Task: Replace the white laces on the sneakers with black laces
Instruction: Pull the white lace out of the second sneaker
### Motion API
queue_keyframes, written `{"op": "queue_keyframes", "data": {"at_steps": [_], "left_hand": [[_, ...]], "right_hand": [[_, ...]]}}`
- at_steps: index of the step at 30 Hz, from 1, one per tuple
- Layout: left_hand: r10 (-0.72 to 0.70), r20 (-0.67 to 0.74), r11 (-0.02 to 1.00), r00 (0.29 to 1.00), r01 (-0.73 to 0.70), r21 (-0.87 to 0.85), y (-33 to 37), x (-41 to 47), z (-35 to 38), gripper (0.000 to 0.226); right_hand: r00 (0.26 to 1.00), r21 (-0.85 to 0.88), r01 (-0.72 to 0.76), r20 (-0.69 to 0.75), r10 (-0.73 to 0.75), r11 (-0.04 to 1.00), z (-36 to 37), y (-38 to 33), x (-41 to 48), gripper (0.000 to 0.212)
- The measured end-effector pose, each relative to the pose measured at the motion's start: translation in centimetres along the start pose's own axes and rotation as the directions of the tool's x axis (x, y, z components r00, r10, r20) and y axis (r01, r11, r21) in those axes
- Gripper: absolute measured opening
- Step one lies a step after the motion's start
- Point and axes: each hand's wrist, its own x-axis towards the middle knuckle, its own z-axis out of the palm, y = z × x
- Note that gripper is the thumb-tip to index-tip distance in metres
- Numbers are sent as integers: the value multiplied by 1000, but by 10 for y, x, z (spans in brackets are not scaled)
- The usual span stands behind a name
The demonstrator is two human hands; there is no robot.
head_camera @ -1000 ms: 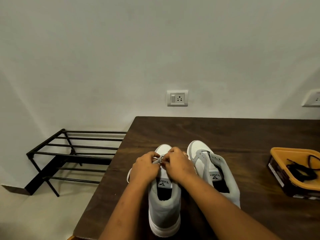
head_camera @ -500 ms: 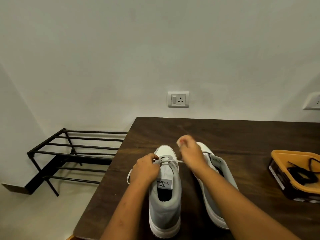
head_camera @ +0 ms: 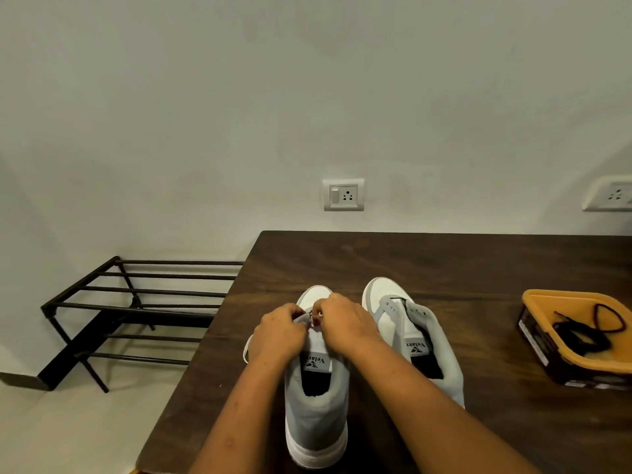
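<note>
Two grey-and-white sneakers stand side by side on the dark wooden table [head_camera: 444, 261], toes pointing away from me. Both my hands meet over the eyelets of the left sneaker [head_camera: 316, 405]. My left hand [head_camera: 278, 331] grips the shoe's left eyelet flap. My right hand [head_camera: 345, 319] pinches the white lace [head_camera: 247, 347] near the toe; a loop of that lace hangs off the shoe's left side. The right sneaker [head_camera: 410, 333] shows no lace. Black laces [head_camera: 581, 331] lie coiled in an orange tray [head_camera: 561, 299] at the right.
A black metal shoe rack [head_camera: 136, 302] stands on the floor left of the table. Two wall sockets [head_camera: 343, 195] sit above the table's far edge. The table's left edge runs close to the left sneaker.
My right hand, which had drawn a length of white lace out to the right over the other sneaker, has come back to the left sneaker's eyelets beside my left hand.
</note>
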Motion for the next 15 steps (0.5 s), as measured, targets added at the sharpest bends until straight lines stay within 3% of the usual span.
{"op": "queue_keyframes", "data": {"at_steps": [2,4,5,7,9,10,12,15], "left_hand": [[-4,13,1000,1000,3,19,1,0,0,26],[-4,28,999,1000,3,35,1,1,0,28],[-4,35,999,999,3,39,1,2,0,28],[-12,47,999,999,10,41,1,2,-1,29],[-17,55,999,998,15,40,2,2,0,29],[-19,55,999,998,17,42,2,1,0,30],[-25,54,999,998,22,47,3,-1,-1,29],[-35,55,998,998,32,55,3,-2,-2,28]], "right_hand": [[999,247,-34,13,32,968,2,5,6,21],[997,584,-61,1,75,809,-3,6,8,26],[994,744,-59,-15,105,665,-8,5,9,28],[989,958,-42,-1,149,283,-19,3,9,29],[989,999,-36,41,145,-39,-28,2,7,26],[988,992,-36,53,146,-118,-31,3,5,25],[979,990,-36,63,195,-137,-32,9,7,26],[958,997,-27,44,282,-67,-34,16,8,27]]}}
